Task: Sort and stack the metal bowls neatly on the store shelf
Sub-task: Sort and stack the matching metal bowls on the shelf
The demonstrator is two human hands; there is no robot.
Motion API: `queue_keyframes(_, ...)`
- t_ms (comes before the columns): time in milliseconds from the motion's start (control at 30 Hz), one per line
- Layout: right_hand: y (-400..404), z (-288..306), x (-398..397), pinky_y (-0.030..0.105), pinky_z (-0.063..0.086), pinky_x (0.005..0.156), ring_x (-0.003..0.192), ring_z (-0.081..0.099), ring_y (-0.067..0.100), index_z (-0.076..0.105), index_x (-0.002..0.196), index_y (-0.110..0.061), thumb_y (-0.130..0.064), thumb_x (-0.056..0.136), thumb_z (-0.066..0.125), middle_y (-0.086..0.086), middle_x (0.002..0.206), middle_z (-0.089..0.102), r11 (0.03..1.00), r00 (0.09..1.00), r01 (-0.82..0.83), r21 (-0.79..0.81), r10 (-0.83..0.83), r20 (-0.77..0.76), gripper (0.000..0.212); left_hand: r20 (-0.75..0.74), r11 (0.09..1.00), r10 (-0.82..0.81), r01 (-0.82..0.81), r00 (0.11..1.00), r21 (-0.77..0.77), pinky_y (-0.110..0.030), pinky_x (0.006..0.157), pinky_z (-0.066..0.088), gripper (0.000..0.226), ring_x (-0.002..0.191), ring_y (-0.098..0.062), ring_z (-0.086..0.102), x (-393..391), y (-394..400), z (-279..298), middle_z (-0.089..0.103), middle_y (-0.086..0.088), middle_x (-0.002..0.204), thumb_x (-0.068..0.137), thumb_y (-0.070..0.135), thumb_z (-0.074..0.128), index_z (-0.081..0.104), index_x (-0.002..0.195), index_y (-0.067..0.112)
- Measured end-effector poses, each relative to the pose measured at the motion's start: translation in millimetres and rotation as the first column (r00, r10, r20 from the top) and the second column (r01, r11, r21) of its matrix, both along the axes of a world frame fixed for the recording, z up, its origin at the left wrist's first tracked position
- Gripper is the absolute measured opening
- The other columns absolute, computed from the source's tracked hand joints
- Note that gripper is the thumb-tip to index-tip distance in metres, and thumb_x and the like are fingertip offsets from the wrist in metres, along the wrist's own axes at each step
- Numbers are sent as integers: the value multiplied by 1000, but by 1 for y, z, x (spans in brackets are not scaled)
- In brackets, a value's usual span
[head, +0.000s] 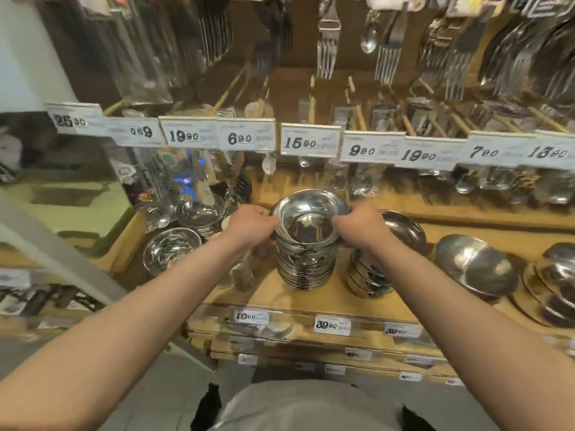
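A tall stack of shiny metal bowls [306, 265] stands in the middle of the wooden shelf [320, 298]. My left hand [253, 223] grips the left rim of the top bowls [311, 214], and my right hand [357, 227] grips the right rim. The uppermost bowl sits slightly askew on the stack. A second, shorter stack [373, 275] stands just to the right, partly hidden behind my right wrist. More bowls lie further right [476, 265], tilted on their sides.
Glass bowls [172, 248] and glassware [200, 213] stand at the left of the shelf. Price tags [309, 141] line the rail above, with hanging forks and spoons [328, 42] behind. Large metal dishes [557, 281] crowd the far right. The shelf edge carries price labels [331, 325].
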State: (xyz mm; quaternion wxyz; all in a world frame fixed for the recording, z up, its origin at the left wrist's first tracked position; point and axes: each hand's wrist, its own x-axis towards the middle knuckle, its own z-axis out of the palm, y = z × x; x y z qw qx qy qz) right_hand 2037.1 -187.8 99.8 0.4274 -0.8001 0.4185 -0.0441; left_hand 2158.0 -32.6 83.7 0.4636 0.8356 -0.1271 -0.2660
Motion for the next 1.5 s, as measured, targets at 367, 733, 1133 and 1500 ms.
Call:
queue_keyframes(367,8,-44,19,33,44,82,112,60,34,56,128,-11,-13,90,55,13,122,64,992,984,123,-32,-126,-129,38,-93,995,95,-94,991,16,-57,80,61,28,86,-35,74,-8,-12,-30,71,-30,108,87,4,68,64,109,-13)
queue_keyframes(733,7,-48,33,36,47,82,109,60,34,47,136,-5,-7,89,54,15,122,62,994,985,95,-48,-101,-141,48,-29,983,7,-1,1000,181,-46,81,63,15,86,-29,76,0,-18,-31,74,-16,97,95,12,60,68,97,-1)
queue_keyframes(1133,13,-51,39,40,51,92,120,56,36,40,138,3,-16,90,63,22,137,50,990,938,54,-132,-96,-333,57,7,914,-153,139,988,380,-27,67,51,18,88,-22,64,4,-23,-38,71,-13,104,93,13,65,67,105,-1)
queue_keyframes(1500,13,-53,34,40,50,92,121,54,39,34,142,0,-21,90,65,22,140,46,990,946,19,-138,-63,-319,64,-82,982,-36,50,996,183,-46,84,63,23,94,-31,73,3,-23,-45,71,-18,104,93,14,60,65,106,-4)
